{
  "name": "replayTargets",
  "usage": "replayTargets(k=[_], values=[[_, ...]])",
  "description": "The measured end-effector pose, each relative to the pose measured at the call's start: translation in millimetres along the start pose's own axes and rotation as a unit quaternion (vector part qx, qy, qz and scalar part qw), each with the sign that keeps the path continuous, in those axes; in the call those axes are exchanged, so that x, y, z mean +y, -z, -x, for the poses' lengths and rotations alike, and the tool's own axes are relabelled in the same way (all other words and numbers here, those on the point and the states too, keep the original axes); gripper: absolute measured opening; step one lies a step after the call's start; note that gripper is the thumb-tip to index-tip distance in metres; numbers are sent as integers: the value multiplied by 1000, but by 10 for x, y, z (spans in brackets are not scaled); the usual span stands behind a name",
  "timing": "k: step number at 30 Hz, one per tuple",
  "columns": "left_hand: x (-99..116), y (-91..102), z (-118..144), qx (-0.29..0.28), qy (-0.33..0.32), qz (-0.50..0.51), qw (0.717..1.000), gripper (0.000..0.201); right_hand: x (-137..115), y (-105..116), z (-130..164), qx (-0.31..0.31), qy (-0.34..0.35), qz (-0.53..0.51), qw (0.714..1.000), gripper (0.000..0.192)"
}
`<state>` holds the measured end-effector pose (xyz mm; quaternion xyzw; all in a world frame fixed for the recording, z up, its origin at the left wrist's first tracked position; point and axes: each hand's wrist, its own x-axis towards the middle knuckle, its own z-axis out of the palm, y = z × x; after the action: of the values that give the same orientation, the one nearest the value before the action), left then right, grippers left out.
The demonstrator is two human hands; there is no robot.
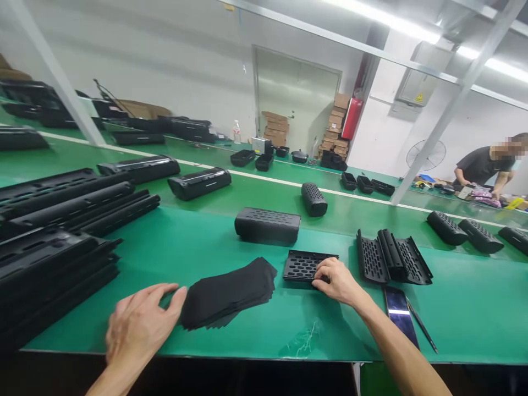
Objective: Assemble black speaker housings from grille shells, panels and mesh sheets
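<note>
My right hand grips the right end of a black perforated plastic cover on the green table, thumb at its front edge and fingers over the top. My left hand rests at the left end of a fanned stack of thin black sheets. Its thumb and fingers are apart with nothing between them; whether the thumb touches the stack I cannot tell. Behind the cover stands a closed black perforated case.
Stacked black housings fill the left side. Perforated shells, a phone and a black pen lie to the right. More cases stand on the conveyor strip. A co-worker bends over the far right end.
</note>
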<state>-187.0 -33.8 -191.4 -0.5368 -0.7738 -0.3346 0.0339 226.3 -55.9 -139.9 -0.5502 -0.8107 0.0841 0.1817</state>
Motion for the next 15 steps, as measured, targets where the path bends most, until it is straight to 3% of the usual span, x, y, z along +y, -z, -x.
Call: replayTargets(k=[4,9,15], values=[[84,166,-40,-88,23,-22,996,13,-21,-47,28,-11,-26,34,999,26],[78,189,-22,-54,-1,-11,998,14,-75,-122,59,-10,-70,77,995,18],[74,195,32,-63,-25,-32,997,22,-92,-169,31,22,-135,109,985,18]])
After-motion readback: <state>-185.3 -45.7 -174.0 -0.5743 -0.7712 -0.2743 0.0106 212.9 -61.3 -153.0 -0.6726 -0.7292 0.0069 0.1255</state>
